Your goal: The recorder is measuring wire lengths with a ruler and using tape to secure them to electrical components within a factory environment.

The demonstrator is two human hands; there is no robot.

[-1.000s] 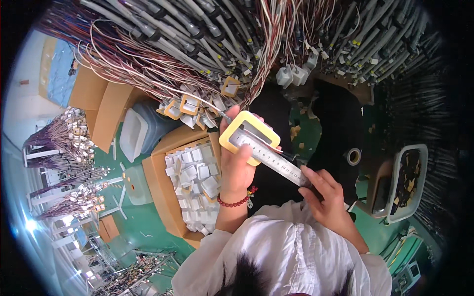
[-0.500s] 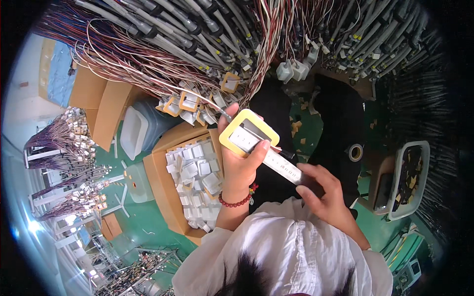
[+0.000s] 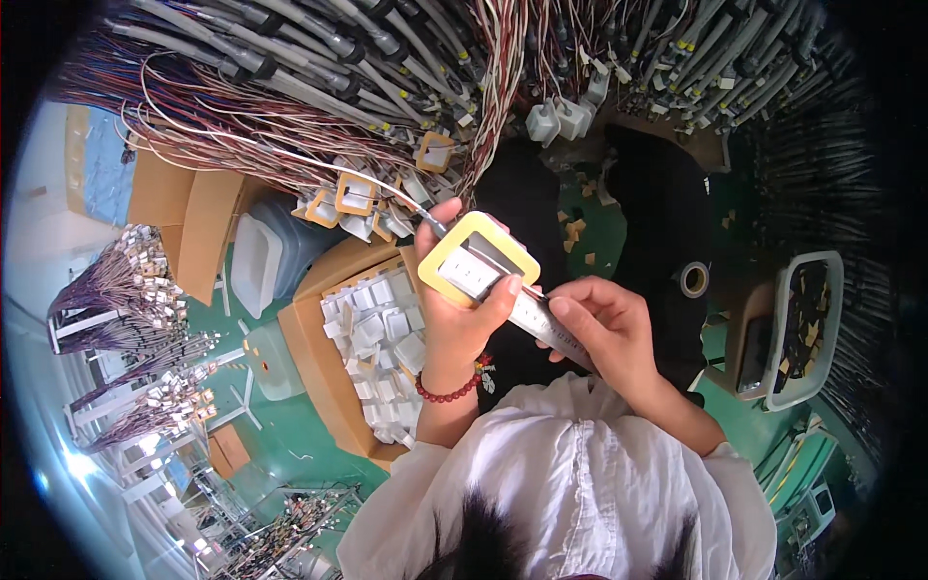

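My left hand (image 3: 452, 333) is closed around a yellow-rimmed square frame (image 3: 446, 247), thumb over its lower right edge. A grey cable (image 3: 435, 226) runs from the frame's upper left toward the wire bundles. Through the frame and past the thumb lies a long, pale, ruler-like strip (image 3: 539, 324) with printed marks. My right hand (image 3: 616, 333) pinches the end of a thin dark wire (image 3: 537, 292) between thumb and forefinger, just right of the frame. Its other fingers curl behind the strip, partly hidden.
An open cardboard box (image 3: 319, 372) of white square parts (image 3: 389, 324) stands left of my hands. Wire bundles (image 3: 261, 145) and grey cables (image 3: 358, 43) hang ahead, with more yellow-rimmed frames (image 3: 355, 193). A tape roll (image 3: 693, 279) and a pale bin (image 3: 779, 382) of scraps are at right.
My right hand has left the lower end of the strip and moved up-left to the thin wire beside the frame. My left hand still grips the frame, shifted slightly left.
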